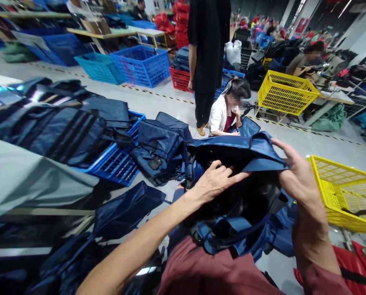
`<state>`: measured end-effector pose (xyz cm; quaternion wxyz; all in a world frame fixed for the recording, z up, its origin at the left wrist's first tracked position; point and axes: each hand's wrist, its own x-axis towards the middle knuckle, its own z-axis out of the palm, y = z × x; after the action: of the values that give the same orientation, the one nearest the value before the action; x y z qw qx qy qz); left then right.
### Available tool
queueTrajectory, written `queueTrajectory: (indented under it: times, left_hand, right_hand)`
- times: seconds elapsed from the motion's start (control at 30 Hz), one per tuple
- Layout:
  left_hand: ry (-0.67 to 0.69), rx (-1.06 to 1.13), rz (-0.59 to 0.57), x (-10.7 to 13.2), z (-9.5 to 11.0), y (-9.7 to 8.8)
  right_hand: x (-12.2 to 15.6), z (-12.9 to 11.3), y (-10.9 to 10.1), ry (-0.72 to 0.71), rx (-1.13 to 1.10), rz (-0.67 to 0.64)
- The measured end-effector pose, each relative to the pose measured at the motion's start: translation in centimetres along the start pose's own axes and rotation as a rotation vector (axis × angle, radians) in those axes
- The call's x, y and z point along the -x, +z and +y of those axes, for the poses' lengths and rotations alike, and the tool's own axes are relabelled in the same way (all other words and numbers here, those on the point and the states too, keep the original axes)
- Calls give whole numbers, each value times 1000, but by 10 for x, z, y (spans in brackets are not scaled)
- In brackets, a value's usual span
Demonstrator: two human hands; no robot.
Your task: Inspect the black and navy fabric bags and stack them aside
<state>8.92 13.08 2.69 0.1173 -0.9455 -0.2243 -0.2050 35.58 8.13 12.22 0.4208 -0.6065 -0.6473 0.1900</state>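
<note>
A navy blue fabric bag point(232, 147) with a dark inside lies open on my lap. My left hand point(215, 180) reaches into its opening, fingers curled on the upper flap's edge. On the right side my right hand point(296, 176) grips the same flap, thumb on top and fingers behind the cloth. Straps and folds of the bag point(241, 233) hang down over my red-brown trousers.
A blue crate point(118, 164) piled with more navy bags sits at the left, with loose bags point(158, 143) on the floor beside it. A yellow basket point(345, 192) is at my right. A seated person point(226, 110) and a standing person point(207, 53) are ahead.
</note>
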Motion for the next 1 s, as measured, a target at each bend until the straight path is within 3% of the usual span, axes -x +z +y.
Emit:
queueTrajectory:
  times: [0.07, 0.13, 0.23, 0.3, 0.37, 0.43, 0.53, 0.6, 0.67, 0.7, 0.77, 0.83, 0.87, 0.93, 1.0]
  left_hand:
    - [135, 12, 19, 17, -7, -16]
    - [214, 20, 87, 45, -12, -43]
    - [170, -21, 151, 96, -20, -91]
    - [113, -71, 178, 123, -26, -114]
    - [82, -84, 207, 137, -30, -124]
    - [93, -52, 211, 137, -29, -123]
    - [138, 24, 197, 122, -20, -112]
    - [170, 56, 194, 111, -14, -109]
    - [196, 66, 181, 104, -11, -110]
    - [197, 65, 182, 102, -11, -111]
    - [185, 73, 190, 99, -13, -113]
    - [184, 94, 207, 96, -15, -112]
    - [192, 106, 214, 95, -16, -111]
    - [213, 126, 219, 92, -19, -107]
    - [214, 146, 210, 91, -25, -103]
  right_hand:
    - [-1, -4, -23, -11, 8, 123]
    - [-1, -3, -51, -14, 54, 264]
    - [-2, 17, -84, 7, 86, 361]
    - [-5, 42, -87, 11, 59, 351]
    - [-10, 72, -69, 9, 34, 267]
    - [-14, 98, -35, 28, 64, 141]
    - [-9, 121, 18, 144, 370, -113]
    - [6, 124, 32, 189, 639, -334]
    - [29, 114, 20, 129, 743, -503]
    - [43, 104, 8, 67, 723, -521]
    - [69, 74, -18, -46, 619, -408]
    - [88, 34, -29, -76, 518, -118]
    - [92, 14, -25, -74, 493, 44]
    - [86, -16, 7, -106, 492, 282]
    - [61, -26, 58, -217, 512, 290]
